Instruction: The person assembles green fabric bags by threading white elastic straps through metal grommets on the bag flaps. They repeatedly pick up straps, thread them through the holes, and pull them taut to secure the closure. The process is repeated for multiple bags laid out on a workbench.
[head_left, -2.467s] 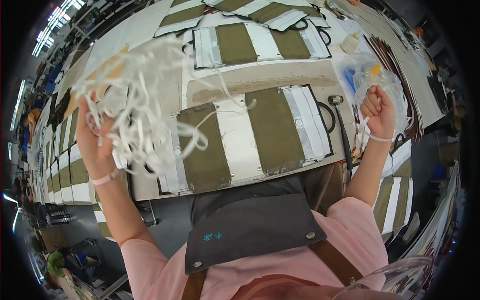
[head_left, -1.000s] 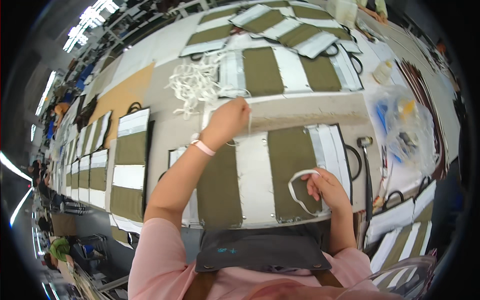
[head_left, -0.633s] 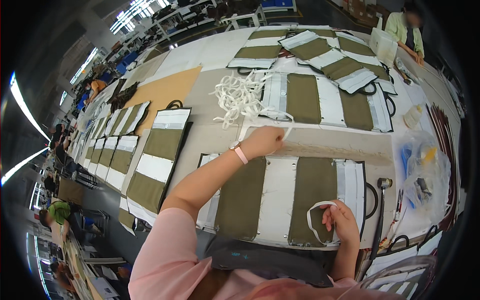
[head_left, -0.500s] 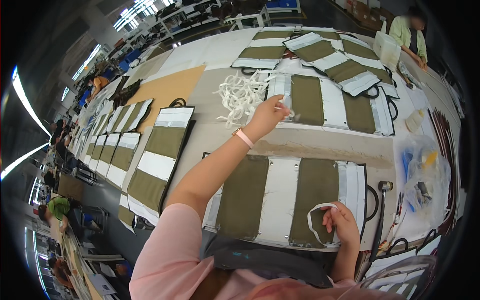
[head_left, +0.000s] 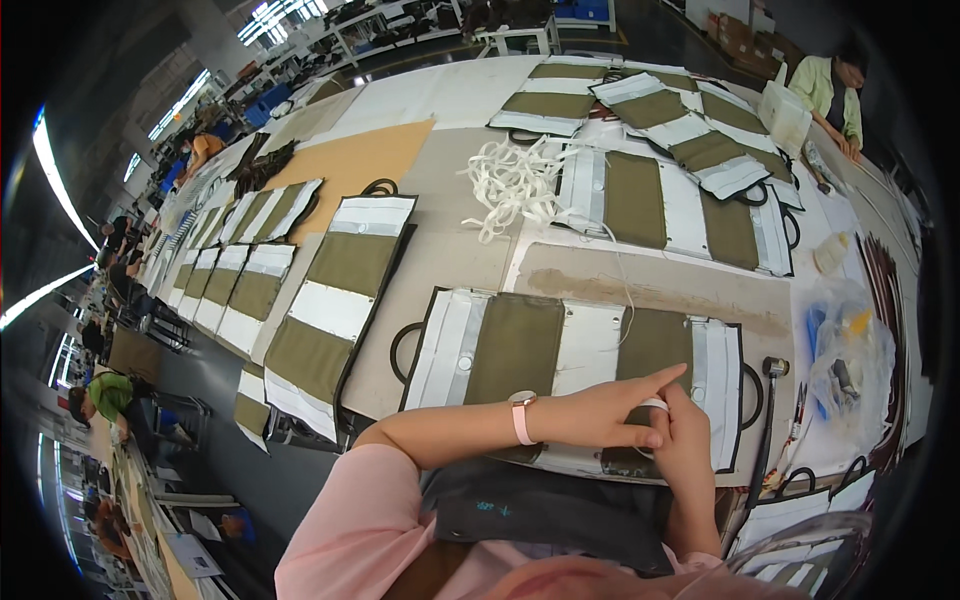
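Observation:
My left hand (head_left: 598, 412) reaches across a flat olive-and-white striped panel (head_left: 515, 350) with black edging and a black handle at each end. Its index finger is stretched out and its thumb stands apart, around the fingers of my right hand. My right hand (head_left: 686, 436) is closed on a white strap (head_left: 653, 404), a short bit of which shows between the two hands. The rest of that strap is hidden. A thin white thread (head_left: 627, 275) trails from near the tangled pile of white straps (head_left: 512, 190) down onto the panel.
More striped panels (head_left: 635, 195) lie at the far right, and others (head_left: 335, 290) at the left. By the right edge are a hammer (head_left: 773, 400), a clear plastic bag (head_left: 850, 350) and a small bottle (head_left: 830, 254). A co-worker (head_left: 835, 95) stands at the far right corner.
My left hand has come back from beside the strap pile to my right hand. The thin thread now lies across the panel. My view has shifted slightly.

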